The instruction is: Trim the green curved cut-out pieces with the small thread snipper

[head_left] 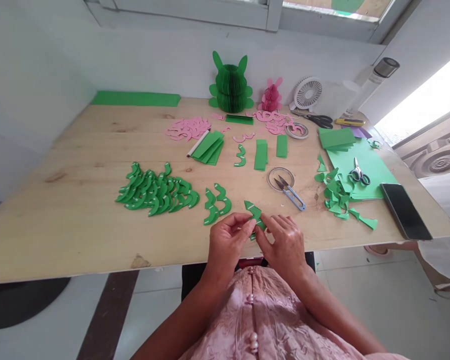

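Close to the table's front edge, a wavy green paper cutout [254, 208] with small white strips lies between my hands. My left hand [230, 240] pinches its left side with thumb and forefinger. My right hand [283, 242] has its fingers closed on the right side of the same piece, covering part of it. Just left of my hands lie wavy green cutouts [222, 200] with white strips. Farther left spreads a pile of similar green cutouts [153, 192]. Blue-handled thread snips [294, 198] rest on a tape roll [272, 172] ahead of my right hand.
Green scraps [335, 192], small scissors [359, 174] on green sheets [378, 170] and a phone [405, 211] lie right. Behind are pink cutouts [189, 128], green strips [210, 146], green [231, 87] and pink [271, 97] honeycomb paper figures, a fan [308, 93] and a bottle [373, 85].
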{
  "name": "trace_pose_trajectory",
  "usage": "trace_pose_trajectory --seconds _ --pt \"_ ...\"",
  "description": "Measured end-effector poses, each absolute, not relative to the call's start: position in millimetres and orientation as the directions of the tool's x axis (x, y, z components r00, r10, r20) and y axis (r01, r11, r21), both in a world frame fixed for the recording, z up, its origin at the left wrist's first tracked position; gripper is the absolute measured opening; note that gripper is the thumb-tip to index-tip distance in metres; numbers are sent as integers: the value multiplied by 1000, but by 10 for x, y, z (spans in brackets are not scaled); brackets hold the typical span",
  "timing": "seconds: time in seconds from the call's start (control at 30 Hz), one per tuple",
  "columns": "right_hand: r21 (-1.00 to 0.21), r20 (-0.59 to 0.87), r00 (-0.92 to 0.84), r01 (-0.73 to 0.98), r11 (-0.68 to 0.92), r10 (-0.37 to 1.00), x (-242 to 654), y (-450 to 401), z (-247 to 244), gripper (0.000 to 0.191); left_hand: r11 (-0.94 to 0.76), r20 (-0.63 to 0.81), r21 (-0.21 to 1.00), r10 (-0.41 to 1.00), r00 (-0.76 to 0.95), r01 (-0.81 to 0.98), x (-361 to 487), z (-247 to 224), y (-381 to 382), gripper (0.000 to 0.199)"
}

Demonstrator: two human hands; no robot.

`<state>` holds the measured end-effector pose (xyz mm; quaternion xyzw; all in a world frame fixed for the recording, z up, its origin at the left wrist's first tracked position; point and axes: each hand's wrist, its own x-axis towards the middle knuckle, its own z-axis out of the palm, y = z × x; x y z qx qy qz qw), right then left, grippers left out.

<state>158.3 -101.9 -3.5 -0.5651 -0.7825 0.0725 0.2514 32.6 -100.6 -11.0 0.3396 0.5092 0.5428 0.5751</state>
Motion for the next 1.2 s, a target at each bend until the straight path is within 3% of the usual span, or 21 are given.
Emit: trace_pose_trajectory --seconds 0.5,0.87,1.2 --pt "-406 311 -251 837 366 917 1582 -1014 -74 23 208 -240 954 961 -135 -217 321 -111 -983 9" --pt "-416 321 -255 827 378 912 1581 -1020 -81 25 251 -297 923 946 -127 -293 334 -122 -962 14" --pt "-492 267 -238 799 345 934 1578 -1016 -70 22 244 -291 928 946 -140 -280 326 -167 -961 15"
